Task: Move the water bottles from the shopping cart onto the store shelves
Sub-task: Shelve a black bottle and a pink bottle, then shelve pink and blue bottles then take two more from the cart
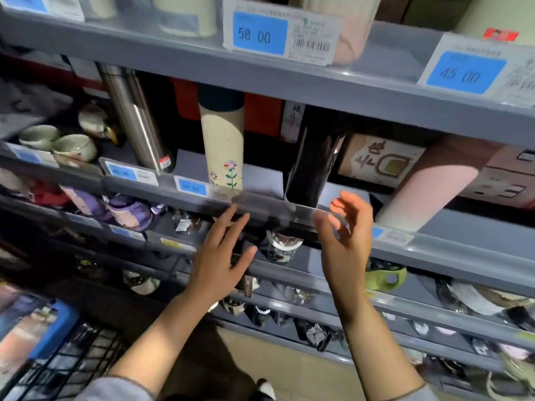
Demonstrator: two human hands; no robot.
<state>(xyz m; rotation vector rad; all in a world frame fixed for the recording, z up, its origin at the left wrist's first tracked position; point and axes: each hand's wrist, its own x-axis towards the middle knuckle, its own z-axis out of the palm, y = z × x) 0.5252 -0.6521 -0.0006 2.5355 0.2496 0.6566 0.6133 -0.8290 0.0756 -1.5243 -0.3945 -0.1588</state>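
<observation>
A black water bottle point(314, 166) stands on the grey shelf point(260, 202) just above and between my two hands. My left hand point(223, 253) is open, fingers spread, below the shelf's front rail. My right hand point(344, 230) is open with curled fingers, just right of the black bottle's base and not touching it. A cream bottle with painted flowers point(223, 146) stands left of the black one. Further left are steel flasks point(133, 117), and a pink bottle point(431, 186) stands at the right. The wire shopping cart point(66, 363) shows at the bottom left.
Price tags point(260, 33) hang on the upper shelf rail. Ceramic cups point(58, 140) sit at the left of the middle shelf. Lower shelves hold wrapped cups and a green mug point(385, 277). A blue package point(31, 322) lies in the cart.
</observation>
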